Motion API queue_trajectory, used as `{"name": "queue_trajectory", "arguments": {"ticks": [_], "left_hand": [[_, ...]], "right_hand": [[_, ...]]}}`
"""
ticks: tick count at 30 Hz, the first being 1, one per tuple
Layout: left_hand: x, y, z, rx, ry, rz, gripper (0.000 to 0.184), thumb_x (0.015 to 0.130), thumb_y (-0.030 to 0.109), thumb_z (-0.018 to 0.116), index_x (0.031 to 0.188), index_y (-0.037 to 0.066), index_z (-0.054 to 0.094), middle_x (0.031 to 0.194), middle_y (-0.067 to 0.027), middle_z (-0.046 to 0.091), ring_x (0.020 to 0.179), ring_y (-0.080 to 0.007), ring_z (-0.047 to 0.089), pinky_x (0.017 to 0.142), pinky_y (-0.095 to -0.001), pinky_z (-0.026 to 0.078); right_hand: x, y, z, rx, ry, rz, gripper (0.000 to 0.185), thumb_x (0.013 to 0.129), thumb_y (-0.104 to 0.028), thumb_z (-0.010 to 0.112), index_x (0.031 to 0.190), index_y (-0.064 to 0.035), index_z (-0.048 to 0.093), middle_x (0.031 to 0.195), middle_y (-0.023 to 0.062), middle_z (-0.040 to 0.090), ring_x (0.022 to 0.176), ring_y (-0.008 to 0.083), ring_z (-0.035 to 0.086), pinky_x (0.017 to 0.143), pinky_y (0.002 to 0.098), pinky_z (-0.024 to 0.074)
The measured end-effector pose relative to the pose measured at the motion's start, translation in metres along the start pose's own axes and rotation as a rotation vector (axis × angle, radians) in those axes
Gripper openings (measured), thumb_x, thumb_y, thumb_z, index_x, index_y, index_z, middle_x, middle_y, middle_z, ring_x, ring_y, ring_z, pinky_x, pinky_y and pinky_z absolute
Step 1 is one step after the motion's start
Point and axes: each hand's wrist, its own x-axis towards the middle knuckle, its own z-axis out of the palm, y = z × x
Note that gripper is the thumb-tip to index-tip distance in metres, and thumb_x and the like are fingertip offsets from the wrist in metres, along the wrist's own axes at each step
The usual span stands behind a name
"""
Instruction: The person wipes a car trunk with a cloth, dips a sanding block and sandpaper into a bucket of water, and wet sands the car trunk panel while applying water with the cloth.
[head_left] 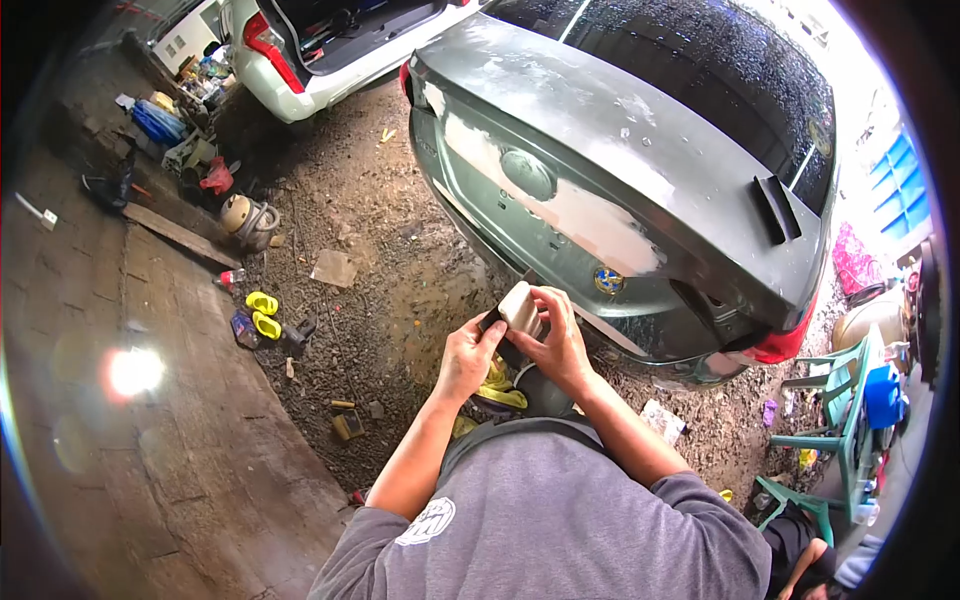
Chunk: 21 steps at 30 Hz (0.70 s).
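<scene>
1. L hand: mid-frame, fingers bent, thumb pressed to a dark strip; clamped on it, no gap seen.
2. R hand: just right of L hand, fingers arched over a pale block, tips on its right side; grip closed. Hands close tog., w/ block btwn them.
3. Block: centre of frame, held up in the air, tilted. Small, approx. rectangular, rounded corners, cream/silvery, shiny in spots. Dark strip lies along its L side; can't tell if the two are joined.
4. Dark car: upper centre to upper R, rear end toward hands. Dull grey-green paint w/ pale, uneven patches across boot; round recess in mid panel; wet-looking drops on rear glass.
5. Writing: blue/yellow round badge on the car's rear, R of centre; lettering too small to read. White round print on grey shirt, lower centre; letters not legible.
6. Surroundings: white car upper L, rear open; yellow-green clogs L of centre on gravel; green chair at R; another person's arm lower R.
</scene>
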Motion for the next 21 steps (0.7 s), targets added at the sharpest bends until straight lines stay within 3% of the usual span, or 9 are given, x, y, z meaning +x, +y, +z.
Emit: {"name": "queue_trajectory", "arguments": {"ticks": [4, 13, 21], "left_hand": [[-0.003, 0.000, 0.003, 0.020, 0.002, 0.107, 0.033, 0.109, 0.026, 0.065, 0.132, 0.002, 0.070, 0.091, 0.0049, 0.069, 0.072, -0.0024, 0.055, 0.061, -0.0217, 0.046], [-0.009, 0.021, 0.003, 0.083, -0.028, 0.090, 0.034, 0.111, 0.023, 0.060, 0.135, 0.001, 0.068, 0.088, 0.0062, 0.063, 0.073, -0.0037, 0.047, 0.064, -0.0220, 0.041], [-0.002, 0.010, 0.002, 0.064, -0.046, 0.090, 0.028, 0.112, 0.024, 0.059, 0.118, 0.000, 0.070, 0.082, 0.0075, 0.057, 0.072, -0.0035, 0.044, 0.061, -0.0237, 0.039]], "right_hand": [[0.000, -0.003, -0.002, -0.061, -0.001, -0.059, 0.075, 0.078, -0.016, 0.091, 0.140, -0.0055, 0.051, 0.140, 0.0187, 0.055, 0.125, 0.0363, 0.058, 0.101, 0.0434, 0.0545], [0.003, -0.010, -0.006, -0.105, -0.003, -0.094, 0.076, 0.077, -0.014, 0.091, 0.140, -0.0044, 0.050, 0.139, 0.0196, 0.056, 0.128, 0.0395, 0.057, 0.105, 0.0468, 0.0525], [0.003, -0.011, -0.005, -0.231, 0.043, -0.163, 0.080, 0.073, -0.018, 0.093, 0.140, -0.0045, 0.053, 0.136, 0.0194, 0.059, 0.125, 0.0395, 0.058, 0.105, 0.0480, 0.0524]]}}
